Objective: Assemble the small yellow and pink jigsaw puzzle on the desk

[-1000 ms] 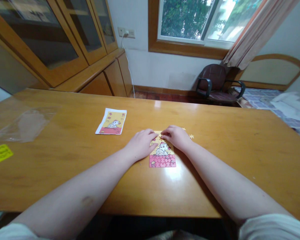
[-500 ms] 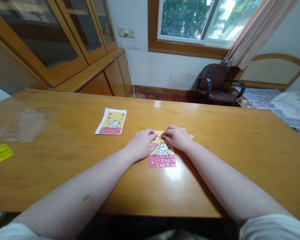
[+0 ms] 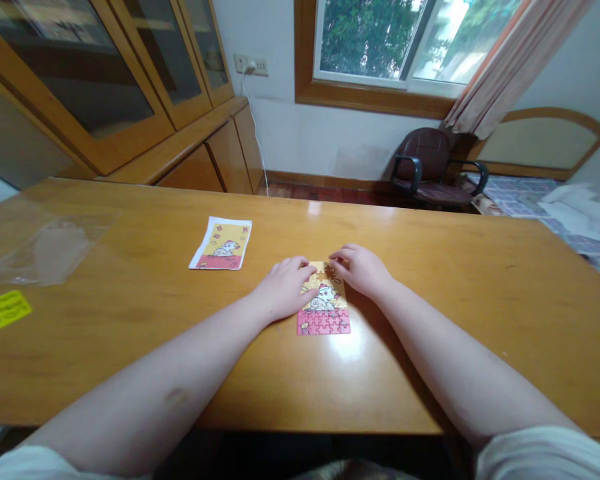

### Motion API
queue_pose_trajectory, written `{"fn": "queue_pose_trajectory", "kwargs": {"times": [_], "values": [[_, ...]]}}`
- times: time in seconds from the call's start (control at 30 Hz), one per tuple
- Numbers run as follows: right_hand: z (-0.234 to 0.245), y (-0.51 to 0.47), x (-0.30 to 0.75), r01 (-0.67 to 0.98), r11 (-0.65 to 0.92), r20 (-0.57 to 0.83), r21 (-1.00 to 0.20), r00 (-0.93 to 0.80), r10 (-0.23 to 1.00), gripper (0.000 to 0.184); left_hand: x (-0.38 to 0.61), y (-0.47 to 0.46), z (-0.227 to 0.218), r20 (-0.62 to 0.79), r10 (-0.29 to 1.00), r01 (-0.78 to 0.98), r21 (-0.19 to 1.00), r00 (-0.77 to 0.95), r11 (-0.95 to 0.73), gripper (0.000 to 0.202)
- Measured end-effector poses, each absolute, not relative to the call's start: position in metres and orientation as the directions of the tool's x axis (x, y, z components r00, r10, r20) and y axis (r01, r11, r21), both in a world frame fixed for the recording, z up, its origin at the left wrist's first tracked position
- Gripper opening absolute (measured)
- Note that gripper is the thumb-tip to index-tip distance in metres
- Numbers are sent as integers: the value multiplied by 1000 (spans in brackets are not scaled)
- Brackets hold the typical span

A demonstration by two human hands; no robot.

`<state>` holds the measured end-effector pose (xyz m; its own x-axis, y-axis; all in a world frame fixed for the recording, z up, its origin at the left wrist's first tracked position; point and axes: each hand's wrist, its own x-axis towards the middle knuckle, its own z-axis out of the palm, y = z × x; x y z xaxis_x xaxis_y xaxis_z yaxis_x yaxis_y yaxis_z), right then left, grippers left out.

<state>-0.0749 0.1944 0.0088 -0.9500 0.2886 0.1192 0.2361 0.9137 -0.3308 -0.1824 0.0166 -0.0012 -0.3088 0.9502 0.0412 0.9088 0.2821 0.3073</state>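
Observation:
A small jigsaw puzzle (image 3: 325, 323) lies flat on the table, its lower part pink, with a white cartoon animal in the middle and yellow above. A gap showing the table's brown is visible in its upper yellow part. My left hand (image 3: 285, 288) rests along the puzzle's left edge, thumb and fingers apart, fingertips on the pieces. At the upper right corner is my right hand (image 3: 364, 269), its fingers bent and drawn together. Whatever lies between those fingertips is too small to make out. The right hand covers part of the puzzle's right edge.
A printed picture sheet (image 3: 225, 248) with the same design lies left of the puzzle. Further left are a clear plastic bag (image 3: 55, 250) and a yellow label (image 3: 3, 313). Beyond the table (image 3: 455, 267) stand a cabinet (image 3: 190, 150) and an armchair (image 3: 427, 163).
My right hand has shifted slightly up and right from the puzzle's upper middle to its corner, hiding the loose yellow pieces seen before. My left hand has stayed in place.

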Motion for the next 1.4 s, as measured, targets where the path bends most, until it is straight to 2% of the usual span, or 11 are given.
{"fn": "queue_pose_trajectory", "kwargs": {"times": [0.07,0.2,0.37,0.43,0.53,0.67,0.97,1.1,1.2,1.3,1.4], "values": [[22,209,-71,329,892,110,-311,-919,378,23,-183,18,-2,41,948,904,317,-317,288,45],[48,246,-56,535,828,-93,-170,-845,527,20,-184,18,-4,48,946,897,338,-320,286,40],[61,270,-35,547,833,-248,-85,-821,514,18,-185,18,-3,84,947,897,354,-311,264,35],[57,265,-31,538,839,-230,-87,-830,508,17,-184,18,-2,102,946,899,356,-308,255,35],[44,248,-30,570,812,-133,-129,-821,555,16,-182,18,-1,111,949,908,342,-296,243,40],[25,228,-33,648,748,-41,-143,-759,649,32,-178,17,0,82,959,913,338,-271,230,49],[11,217,-35,652,746,-73,-135,-758,648,20,-178,16,-1,87,958,915,331,-272,229,49],[7,216,-36,567,789,6,-237,-811,585,16,-177,17,-2,89,958,916,330,-271,228,49],[3,213,-42,442,781,77,-441,-848,524,11,-177,17,-2,81,959,915,330,-271,230,49],[-3,207,-51,287,702,140,-651,-864,483,6,-177,17,-3,64,961,917,322,-270,236,51],[-9,199,-58,186,660,160,-728,-890,427,8,-177,18,-3,50,960,916,314,-277,248,53]]}}
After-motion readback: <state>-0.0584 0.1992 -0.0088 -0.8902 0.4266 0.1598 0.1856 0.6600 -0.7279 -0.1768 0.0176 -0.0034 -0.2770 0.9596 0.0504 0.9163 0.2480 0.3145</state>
